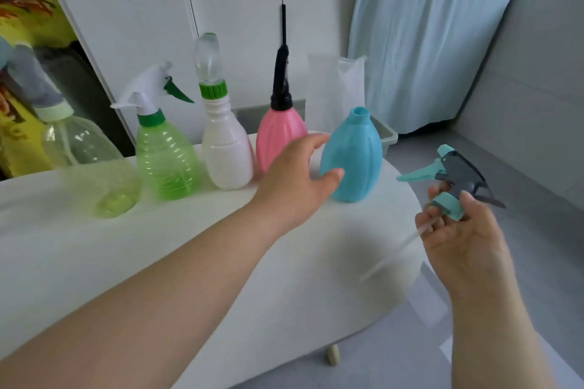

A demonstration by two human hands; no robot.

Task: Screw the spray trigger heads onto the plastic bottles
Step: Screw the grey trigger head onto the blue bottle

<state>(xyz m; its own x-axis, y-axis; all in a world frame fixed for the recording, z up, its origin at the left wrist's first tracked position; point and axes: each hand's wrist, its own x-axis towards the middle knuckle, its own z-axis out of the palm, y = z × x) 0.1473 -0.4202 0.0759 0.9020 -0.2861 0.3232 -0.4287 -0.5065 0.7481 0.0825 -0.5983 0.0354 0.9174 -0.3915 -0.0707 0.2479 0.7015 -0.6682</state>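
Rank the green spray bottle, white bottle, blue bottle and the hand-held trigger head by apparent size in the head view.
Green spray bottle and white bottle: alike, unranked.
Then blue bottle.
Smallest: trigger head, despite being nearest.

The dip tube (374,269) and the clear bottle (88,151) are blurred.

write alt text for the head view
A person's left hand is spread beside an uncapped blue bottle on a white table, while the right hand holds a teal trigger head. Four other bottles stand in a row beside it.
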